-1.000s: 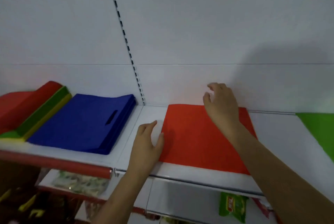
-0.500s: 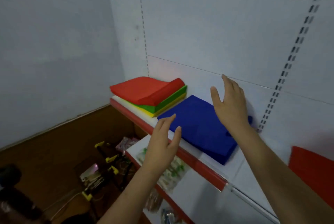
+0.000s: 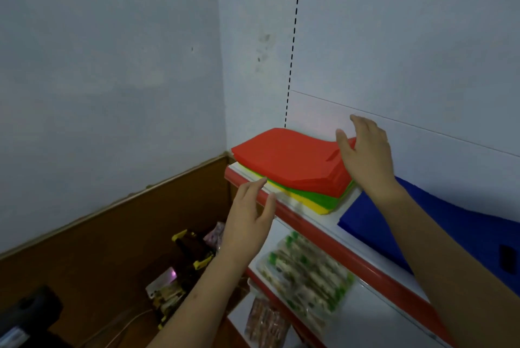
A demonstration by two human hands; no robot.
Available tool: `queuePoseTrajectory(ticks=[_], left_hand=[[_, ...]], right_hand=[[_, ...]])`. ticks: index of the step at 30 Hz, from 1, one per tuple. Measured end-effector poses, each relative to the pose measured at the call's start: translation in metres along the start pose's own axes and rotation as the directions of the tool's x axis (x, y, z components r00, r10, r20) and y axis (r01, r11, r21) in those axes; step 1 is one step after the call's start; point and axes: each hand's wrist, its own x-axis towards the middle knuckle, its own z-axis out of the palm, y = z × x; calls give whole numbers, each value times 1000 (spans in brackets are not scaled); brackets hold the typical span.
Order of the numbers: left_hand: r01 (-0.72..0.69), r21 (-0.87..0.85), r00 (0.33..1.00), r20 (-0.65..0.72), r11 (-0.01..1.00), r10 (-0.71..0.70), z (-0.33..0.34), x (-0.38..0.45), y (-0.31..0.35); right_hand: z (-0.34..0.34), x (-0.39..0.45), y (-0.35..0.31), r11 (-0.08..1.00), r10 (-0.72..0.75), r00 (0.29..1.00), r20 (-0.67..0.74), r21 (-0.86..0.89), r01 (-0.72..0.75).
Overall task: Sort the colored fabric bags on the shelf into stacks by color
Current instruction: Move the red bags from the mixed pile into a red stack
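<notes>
both hands have swung over to the mixed pile (image 3: 292,167) at the shelf's (image 3: 304,219) left end, right hand (image 3: 365,156) nearer, fingers apart over its right edge, left hand (image 3: 249,217) spread, empty, beside the front edge.

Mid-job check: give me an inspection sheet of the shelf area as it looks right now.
Surface: white shelf with a red front edge, in a wall corner.
Job's things: mixed stack, red bags on top of green bags and yellow bags; blue bags lie flat beside it.
Clutter: packaged goods on the lower shelf.
Hands: left hand open, in front of the shelf edge; right hand open, at the stack's right end, contact unclear.
Cables: a thin pale cord low down, near black and yellow objects.
Surroundings: pale walls, brown wall base.
</notes>
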Motion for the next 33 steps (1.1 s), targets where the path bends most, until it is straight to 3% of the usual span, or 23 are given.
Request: queuePoseTrajectory(ticks=[6,12,14,17,20,26,29,33], left_hand=[[-55,41,998,-6,998,55,15,88,-46],[-150,321,975,-106,935,193,35,177,-82],[-136,406,986,-31,903,162,40,197,-99],[-91,477,982,190,874,-1,49,216,-119],[-90,465,973,228,881,-21,55,219,-129],[-194,402,974,190,895,126,61,222,-142],[-272,346,958,187,898,218,63,228,-140],[-289,242,947,218,926,238,47,233,-131]], right_hand=[[52,50,25,988,87,994,64,-137,-77],[87,89,60,907,241,960,140,-384,-172],[96,92,67,862,282,944,174,-477,-169],[109,91,73,795,340,916,214,-586,-158],[117,83,77,774,332,928,170,-611,-165],[120,75,70,748,215,976,44,-650,-135],[117,76,62,782,263,963,56,-597,-179],[97,79,47,810,323,941,96,-543,-222]])
